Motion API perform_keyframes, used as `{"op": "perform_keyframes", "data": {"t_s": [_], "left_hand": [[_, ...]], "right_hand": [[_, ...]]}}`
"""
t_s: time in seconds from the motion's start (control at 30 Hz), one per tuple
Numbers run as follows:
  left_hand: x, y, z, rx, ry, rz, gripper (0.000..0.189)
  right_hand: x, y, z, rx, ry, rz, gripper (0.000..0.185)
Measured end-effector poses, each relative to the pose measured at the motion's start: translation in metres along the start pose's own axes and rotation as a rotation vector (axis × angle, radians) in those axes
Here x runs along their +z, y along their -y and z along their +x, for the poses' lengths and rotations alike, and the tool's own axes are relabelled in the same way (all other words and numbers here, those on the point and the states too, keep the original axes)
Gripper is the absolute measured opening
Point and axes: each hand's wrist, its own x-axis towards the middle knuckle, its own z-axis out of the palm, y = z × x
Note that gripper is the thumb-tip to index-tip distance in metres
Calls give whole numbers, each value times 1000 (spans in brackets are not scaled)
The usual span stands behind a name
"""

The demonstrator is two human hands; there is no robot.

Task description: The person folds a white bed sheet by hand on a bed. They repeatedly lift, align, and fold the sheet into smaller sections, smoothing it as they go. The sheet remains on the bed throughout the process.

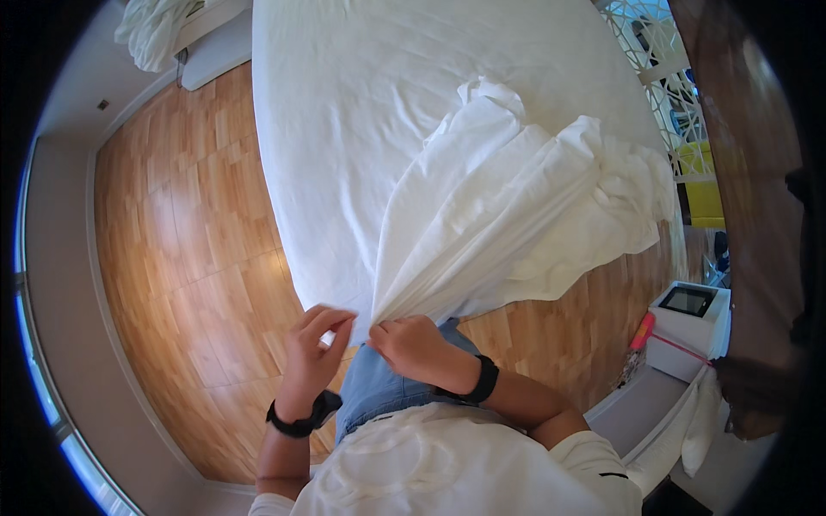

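Observation:
A white bed cloth (pixel 477 193), perhaps a sheet or duvet cover, fans out in long folds from my right hand (pixel 413 348), which pinches its near end in front of my waist. To the left, my left hand (pixel 316 351) is raised beside that gathered end. Its thumb and forefinger tips come close together, slightly blurred; whether cloth is between them is unclear. Under the loose cloth lies a bed covered with a white sheet (pixel 322 161), wrinkled in places. The far part of the loose cloth is bunched on the bed, and its right side hangs past the edge.
Wood flooring (pixel 187 258) runs along the bed's left side to a pale wall (pixel 58 290). At the right stand a white box-shaped unit with a dark panel (pixel 687 301) and a patterned white lattice screen (pixel 677 109). White fabric (pixel 155 29) hangs at the upper left.

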Motion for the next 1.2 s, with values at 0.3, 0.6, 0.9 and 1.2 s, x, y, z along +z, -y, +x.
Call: {"op": "perform_keyframes", "data": {"t_s": [0.3,0.6,0.9,1.2], "left_hand": [[80,10,71,93,519,346,25],[118,24,109,121,458,521,27],[105,12,143,-57,190,405,11],[45,-74,87,96,-402,-445,7]], "right_hand": [[-4,0,-30,90,1,-81,11],[-31,-21,-36,63,-135,74,7],[-52,-36,-37,20,-133,97,9],[-85,-57,-33,54,-239,378,15]]}}
